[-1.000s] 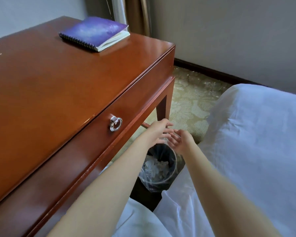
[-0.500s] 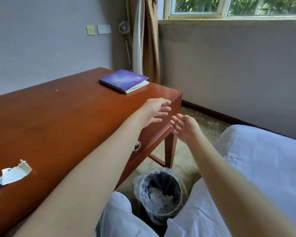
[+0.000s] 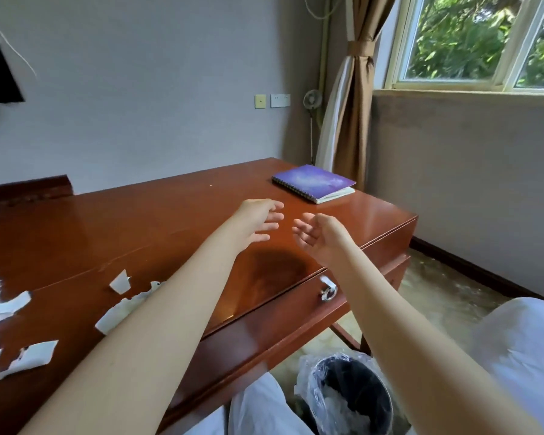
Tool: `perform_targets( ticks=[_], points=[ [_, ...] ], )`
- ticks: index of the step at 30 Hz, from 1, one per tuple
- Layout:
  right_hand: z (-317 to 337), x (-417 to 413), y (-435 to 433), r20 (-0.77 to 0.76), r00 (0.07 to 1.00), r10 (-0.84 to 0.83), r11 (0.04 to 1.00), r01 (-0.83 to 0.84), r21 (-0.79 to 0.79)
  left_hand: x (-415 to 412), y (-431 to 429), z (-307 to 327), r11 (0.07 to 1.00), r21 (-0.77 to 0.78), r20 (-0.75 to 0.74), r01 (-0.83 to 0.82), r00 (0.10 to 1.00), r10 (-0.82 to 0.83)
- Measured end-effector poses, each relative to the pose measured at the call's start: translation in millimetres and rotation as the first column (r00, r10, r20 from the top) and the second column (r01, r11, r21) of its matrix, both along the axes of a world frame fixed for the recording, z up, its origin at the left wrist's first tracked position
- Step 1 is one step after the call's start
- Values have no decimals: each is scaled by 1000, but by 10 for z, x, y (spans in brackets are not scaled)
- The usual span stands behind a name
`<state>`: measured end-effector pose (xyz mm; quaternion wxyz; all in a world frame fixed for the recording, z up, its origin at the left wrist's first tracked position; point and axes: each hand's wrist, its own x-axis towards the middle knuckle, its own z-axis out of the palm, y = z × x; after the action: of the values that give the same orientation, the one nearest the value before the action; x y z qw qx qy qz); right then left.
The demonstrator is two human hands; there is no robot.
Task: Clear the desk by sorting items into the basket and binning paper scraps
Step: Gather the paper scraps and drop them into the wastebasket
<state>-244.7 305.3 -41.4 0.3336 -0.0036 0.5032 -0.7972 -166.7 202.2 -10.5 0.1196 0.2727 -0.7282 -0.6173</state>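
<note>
The left hand (image 3: 258,219) and right hand (image 3: 316,235) hover empty above the counter (image 3: 139,221), fingers loosely spread. Torn paper scraps (image 3: 29,359) lie at its left end; the lined bin (image 3: 343,375) stands on the floor below. Scrap-binning seems underway: next, reach left and gather more.

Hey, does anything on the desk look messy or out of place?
Yes. Torn white paper scraps lie scattered over the near left part of the desk, not yet in the bin on the floor. The purple notebook lies flat at the far corner. The left hand and right hand hover open, holding nothing.
</note>
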Motion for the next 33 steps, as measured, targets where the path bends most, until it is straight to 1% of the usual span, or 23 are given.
perform_targets(
  ticks=[3, 5, 7, 8, 9, 10, 12, 13, 15, 16, 18, 21, 24, 27, 28, 30, 32, 33],
  points=[
    [41, 189, -250, -62, 994, 95, 995, -92, 47, 276, -211, 23, 996, -49, 15, -78, 997, 79],
    [30, 324, -400, -125, 976, 179, 979, -164, 121, 486, -364, 37, 988, -83, 25, -134, 990, 136],
    [19, 469, -547, -214, 933, 290, 943, -240, 232, 691, -519, 49, 977, -97, 22, -189, 981, 192],
    [20, 545, -616, -266, 897, 355, 915, -275, 294, 791, -588, 56, 972, -101, 23, -214, 976, 218],
    [26, 626, -683, -321, 845, 428, 879, -306, 366, 891, -649, 63, 966, -106, 30, -236, 970, 241],
    [41, 718, -743, -375, 773, 512, 830, -332, 449, 988, -708, 67, 961, -112, 40, -254, 965, 260],
    [82, 911, -839, -438, 573, 693, 689, -347, 636, 1170, -817, 66, 954, -133, 75, -267, 957, 279],
    [88, 994, -891, -438, 465, 769, 608, -323, 725, 1264, -866, 56, 954, -147, 103, -262, 955, 278],
    [73, 1144, -1012, -393, 297, 870, 468, -249, 848, 1450, -963, 30, 953, -175, 167, -247, 947, 276],
    [58, 1213, -1069, -373, 237, 897, 421, -204, 884, 1540, -1011, 16, 952, -185, 196, -244, 940, 279],
    [3, 1314, -1167, -366, 177, 914, 388, -110, 915, 1690, -1086, -15, 945, -210, 243, -251, 923, 299],
    [-78, 1399, -1259, -409, 129, 903, 407, 45, 912, 1816, -1144, -68, 932, -279, 285, -230, 907, 309],
    [-92, 1417, -1291, -452, 163, 877, 454, 28, 891, 1845, -1146, -138, 923, -356, 329, -145, 905, 269],
    [-74, 1384, -1292, -476, 193, 858, 482, 16, 876, 1851, -1125, -219, 898, -435, 407, -63, 876, 258],
    [-54, 1381, -1281, -478, 207, 853, 489, 0, 872, 1855, -1134, -254, 891, -450, 416, -59, 869, 268],
    [10, 1393, -1245, -460, 235, 856, 489, -85, 868, 1867, -1163, -325, 882, -460, 389, -102, 870, 304],
    [85, 1440, -1175, -416, 253, 874, 472, -235, 850, 1883, -1198, -388, 871, -463, 342, -163, 874, 345],
    [102, 1468, -1153, -388, 236, 891, 447, -298, 844, 1892, -1215, -408, 866, -460, 316, -196, 875, 366]
  ],
)
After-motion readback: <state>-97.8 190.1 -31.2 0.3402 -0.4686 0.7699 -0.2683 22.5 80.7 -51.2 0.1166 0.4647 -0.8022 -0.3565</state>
